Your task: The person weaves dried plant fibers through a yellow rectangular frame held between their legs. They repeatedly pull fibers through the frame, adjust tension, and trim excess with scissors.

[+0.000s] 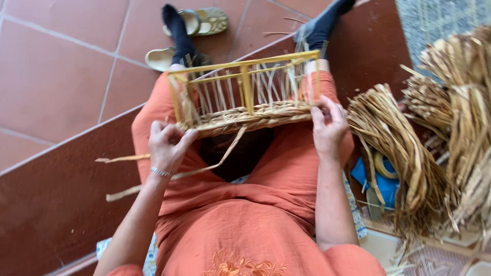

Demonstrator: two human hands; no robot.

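The yellow frame (245,82) lies across your lap, with a thick band of braided straw (250,117) woven along its near edge; the upright strands (255,87) above it are bare, so most of the height looks unwoven. Your left hand (166,145) pinches the loose strands (153,174) at the corner. Your right hand (329,128) grips the band's end, fingers curled.

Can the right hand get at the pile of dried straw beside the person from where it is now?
Probably yes. The right hand rests on the end of the basket frame, and the straw pile lies just beside it with nothing between; it would have to let go first.
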